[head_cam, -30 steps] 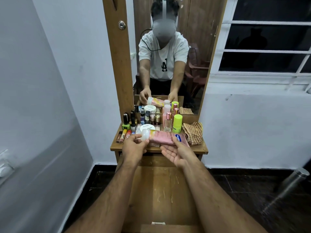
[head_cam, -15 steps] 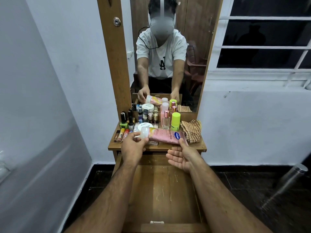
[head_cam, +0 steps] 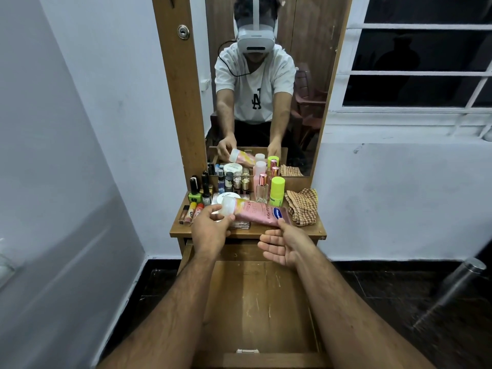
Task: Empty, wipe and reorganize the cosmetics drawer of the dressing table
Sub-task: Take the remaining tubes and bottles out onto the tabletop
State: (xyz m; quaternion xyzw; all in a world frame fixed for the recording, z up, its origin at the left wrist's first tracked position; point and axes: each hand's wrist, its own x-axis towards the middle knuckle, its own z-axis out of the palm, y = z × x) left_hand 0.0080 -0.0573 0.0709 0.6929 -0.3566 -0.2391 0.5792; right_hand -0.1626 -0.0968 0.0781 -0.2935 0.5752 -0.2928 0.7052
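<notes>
Left hand (head_cam: 210,230) is gripping the pink tube (head_cam: 255,212) by its cap, right hand (head_cam: 285,245) hanging released below its tail, so tube risks swinging into bottles (head_cam: 262,187) crowding the desk's back edge.

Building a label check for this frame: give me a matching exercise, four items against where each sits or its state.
Items:
1. pink tube
2. checked cloth
3. drawer
4. lime bottle

States:
A. pulled open, bare wood inside
B. crumpled at the right end of the tabletop
C. lying sideways, cap end gripped by the left hand
D. standing upright before the mirror

Pairs: 1-C, 2-B, 3-A, 4-D
</notes>
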